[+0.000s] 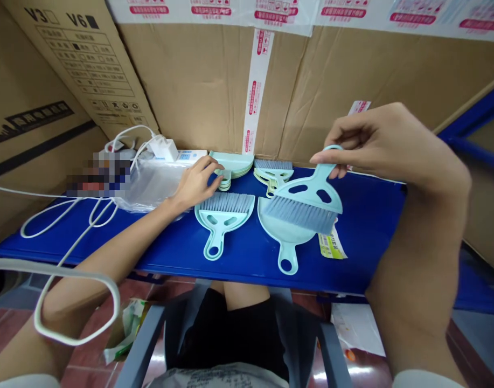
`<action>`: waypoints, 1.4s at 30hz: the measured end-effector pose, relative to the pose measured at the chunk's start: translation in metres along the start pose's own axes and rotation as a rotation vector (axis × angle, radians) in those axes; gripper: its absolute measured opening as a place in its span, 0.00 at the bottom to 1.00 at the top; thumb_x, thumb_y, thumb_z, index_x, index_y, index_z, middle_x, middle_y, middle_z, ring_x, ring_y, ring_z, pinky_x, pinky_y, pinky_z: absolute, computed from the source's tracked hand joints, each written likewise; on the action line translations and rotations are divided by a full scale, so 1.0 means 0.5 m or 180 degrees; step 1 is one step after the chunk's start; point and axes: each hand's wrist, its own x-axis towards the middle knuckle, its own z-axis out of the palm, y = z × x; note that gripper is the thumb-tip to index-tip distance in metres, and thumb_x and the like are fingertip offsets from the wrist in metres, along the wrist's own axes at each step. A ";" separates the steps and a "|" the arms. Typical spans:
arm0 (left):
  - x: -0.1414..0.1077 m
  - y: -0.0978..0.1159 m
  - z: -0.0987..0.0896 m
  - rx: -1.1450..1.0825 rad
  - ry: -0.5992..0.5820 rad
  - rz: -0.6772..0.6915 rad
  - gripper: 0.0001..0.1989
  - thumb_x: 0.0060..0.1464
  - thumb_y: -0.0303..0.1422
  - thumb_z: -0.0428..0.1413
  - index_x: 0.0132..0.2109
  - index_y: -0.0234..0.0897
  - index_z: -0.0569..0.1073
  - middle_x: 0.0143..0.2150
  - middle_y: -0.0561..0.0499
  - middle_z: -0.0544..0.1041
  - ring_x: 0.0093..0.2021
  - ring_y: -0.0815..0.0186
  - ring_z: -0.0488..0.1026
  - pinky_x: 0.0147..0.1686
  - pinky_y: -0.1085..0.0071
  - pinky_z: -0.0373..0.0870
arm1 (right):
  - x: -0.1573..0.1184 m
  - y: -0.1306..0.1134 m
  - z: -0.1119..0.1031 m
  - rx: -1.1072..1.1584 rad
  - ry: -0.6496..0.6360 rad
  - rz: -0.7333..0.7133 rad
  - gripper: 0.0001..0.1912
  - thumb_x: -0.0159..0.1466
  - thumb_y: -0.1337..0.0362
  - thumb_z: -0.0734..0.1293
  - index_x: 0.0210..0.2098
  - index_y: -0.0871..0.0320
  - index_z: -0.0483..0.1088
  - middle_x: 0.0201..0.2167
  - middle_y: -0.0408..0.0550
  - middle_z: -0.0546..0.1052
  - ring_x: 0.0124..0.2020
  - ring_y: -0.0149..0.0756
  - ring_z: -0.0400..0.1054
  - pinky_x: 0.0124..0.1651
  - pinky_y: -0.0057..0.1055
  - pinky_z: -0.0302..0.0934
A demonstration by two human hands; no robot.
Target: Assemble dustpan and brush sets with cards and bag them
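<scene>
My right hand (363, 140) pinches the ring end of a light-green hand brush (309, 202), whose grey bristles hang down over a matching dustpan (289, 231). My left hand (200, 180) is open, its fingers apart and curved at the handle end of a stack of dustpans (234, 161); whether they touch is unclear. In front of that hand, another brush (225, 207) lies on a dustpan, with both handles toward me. Behind, between the two sets, sits a pile of brushes (273, 170). A yellow-and-white label card (331, 243) lies partly under the held brush.
Clear plastic bags (152, 186) lie left of my left hand on the blue table (238, 264). Behind them are a power strip (192, 156) and a white plug adapter (164, 148). A white cable (79, 339) loops across my left forearm. Cardboard (198, 81) walls the back.
</scene>
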 end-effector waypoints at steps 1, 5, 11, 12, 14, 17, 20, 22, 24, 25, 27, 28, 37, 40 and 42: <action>0.000 -0.001 0.001 -0.0015 0.0021 0.0002 0.14 0.72 0.39 0.51 0.54 0.38 0.75 0.52 0.42 0.77 0.51 0.55 0.76 0.46 0.60 0.75 | 0.003 0.000 0.004 -0.0001 -0.0057 -0.0066 0.25 0.63 0.37 0.74 0.27 0.51 0.75 0.20 0.42 0.77 0.23 0.37 0.75 0.30 0.37 0.68; -0.001 -0.004 0.002 -0.0030 0.0086 0.0036 0.13 0.72 0.38 0.51 0.54 0.38 0.75 0.51 0.42 0.77 0.51 0.55 0.76 0.46 0.60 0.76 | 0.014 0.007 0.016 -0.0119 -0.0090 -0.0196 0.24 0.65 0.39 0.73 0.26 0.51 0.74 0.19 0.40 0.76 0.23 0.38 0.74 0.31 0.37 0.66; -0.003 -0.003 0.001 0.0043 0.0094 0.0004 0.12 0.71 0.37 0.51 0.54 0.39 0.75 0.51 0.43 0.77 0.48 0.56 0.77 0.41 0.63 0.75 | 0.031 0.010 0.042 -0.0353 -0.0344 -0.0185 0.22 0.68 0.44 0.72 0.28 0.56 0.75 0.18 0.36 0.71 0.24 0.31 0.71 0.38 0.32 0.63; -0.003 -0.002 0.001 0.0029 0.0084 -0.0005 0.12 0.70 0.37 0.51 0.54 0.39 0.75 0.51 0.43 0.77 0.47 0.57 0.77 0.41 0.63 0.75 | 0.033 0.007 0.048 -0.0346 -0.0361 -0.0174 0.22 0.68 0.45 0.72 0.29 0.56 0.75 0.19 0.36 0.72 0.25 0.31 0.72 0.40 0.32 0.63; -0.003 -0.001 0.001 -0.0004 0.0053 -0.0025 0.12 0.70 0.36 0.51 0.54 0.39 0.75 0.51 0.43 0.77 0.46 0.57 0.77 0.41 0.62 0.75 | 0.037 -0.001 0.061 -0.0317 -0.0391 -0.0144 0.20 0.69 0.47 0.72 0.31 0.56 0.76 0.22 0.37 0.74 0.29 0.32 0.74 0.42 0.32 0.63; -0.003 0.000 0.002 -0.0034 0.0038 -0.0033 0.12 0.69 0.35 0.52 0.54 0.39 0.74 0.52 0.43 0.77 0.46 0.57 0.77 0.43 0.61 0.74 | 0.041 -0.013 0.077 -0.0233 -0.0443 -0.0079 0.18 0.69 0.48 0.72 0.35 0.57 0.76 0.27 0.38 0.76 0.32 0.33 0.76 0.43 0.33 0.64; -0.003 0.000 0.003 -0.0048 0.0082 -0.0038 0.11 0.69 0.35 0.53 0.54 0.39 0.74 0.52 0.44 0.77 0.46 0.57 0.77 0.44 0.61 0.74 | 0.042 -0.019 0.084 -0.0144 -0.0463 -0.0007 0.17 0.70 0.48 0.70 0.37 0.57 0.76 0.30 0.38 0.77 0.33 0.34 0.77 0.43 0.32 0.65; -0.003 0.001 0.002 -0.0045 0.0100 -0.0045 0.11 0.69 0.35 0.53 0.54 0.39 0.74 0.51 0.45 0.78 0.46 0.57 0.77 0.44 0.61 0.74 | 0.042 -0.018 0.085 -0.0137 -0.0495 0.0033 0.17 0.70 0.49 0.70 0.38 0.57 0.77 0.30 0.39 0.78 0.33 0.34 0.78 0.44 0.33 0.66; -0.004 0.002 0.001 -0.0042 0.0110 -0.0029 0.11 0.69 0.35 0.53 0.54 0.39 0.74 0.51 0.45 0.78 0.46 0.57 0.77 0.44 0.61 0.74 | 0.042 -0.014 0.082 -0.0141 -0.0558 0.0066 0.16 0.69 0.50 0.71 0.37 0.58 0.77 0.29 0.38 0.78 0.33 0.34 0.78 0.44 0.34 0.67; -0.004 0.003 0.000 -0.0045 0.0114 -0.0020 0.11 0.69 0.35 0.52 0.54 0.39 0.74 0.50 0.45 0.78 0.46 0.58 0.77 0.44 0.62 0.74 | 0.042 -0.012 0.080 -0.0125 -0.0617 0.0076 0.16 0.69 0.50 0.71 0.37 0.58 0.77 0.28 0.38 0.78 0.32 0.34 0.78 0.44 0.34 0.67; -0.004 0.004 -0.001 -0.0062 0.0109 -0.0024 0.11 0.69 0.35 0.53 0.54 0.39 0.74 0.51 0.45 0.78 0.45 0.58 0.77 0.43 0.62 0.74 | 0.042 -0.008 0.074 -0.0045 -0.0797 0.0093 0.16 0.69 0.50 0.71 0.36 0.57 0.77 0.27 0.39 0.78 0.31 0.34 0.77 0.42 0.33 0.67; -0.003 0.004 -0.002 -0.0068 0.0100 -0.0034 0.11 0.69 0.35 0.53 0.54 0.39 0.74 0.51 0.45 0.77 0.45 0.58 0.77 0.42 0.62 0.74 | 0.040 -0.008 0.069 0.0004 -0.0908 0.0100 0.17 0.70 0.49 0.71 0.35 0.57 0.77 0.26 0.39 0.77 0.30 0.34 0.77 0.40 0.32 0.67; -0.003 0.007 -0.005 -0.0161 0.0049 0.0031 0.13 0.69 0.33 0.52 0.56 0.39 0.73 0.53 0.42 0.76 0.50 0.55 0.76 0.44 0.60 0.76 | -0.145 -0.042 0.099 0.0010 -0.0617 -0.0361 0.12 0.71 0.53 0.70 0.49 0.49 0.80 0.46 0.49 0.85 0.47 0.45 0.81 0.48 0.39 0.75; 0.000 0.014 -0.009 -0.0184 0.0027 0.0124 0.13 0.69 0.31 0.51 0.56 0.38 0.73 0.53 0.41 0.76 0.51 0.54 0.76 0.45 0.58 0.77 | -0.247 -0.032 0.177 0.0228 -0.0492 -0.0584 0.13 0.70 0.57 0.72 0.54 0.45 0.80 0.61 0.51 0.81 0.64 0.51 0.74 0.64 0.49 0.73; 0.002 0.017 -0.011 -0.0193 0.0012 0.0173 0.13 0.69 0.31 0.51 0.56 0.38 0.73 0.53 0.41 0.76 0.52 0.54 0.75 0.46 0.58 0.77 | -0.294 -0.023 0.228 0.0103 -0.0429 -0.0591 0.19 0.69 0.58 0.74 0.60 0.44 0.77 0.67 0.52 0.76 0.70 0.53 0.69 0.67 0.55 0.72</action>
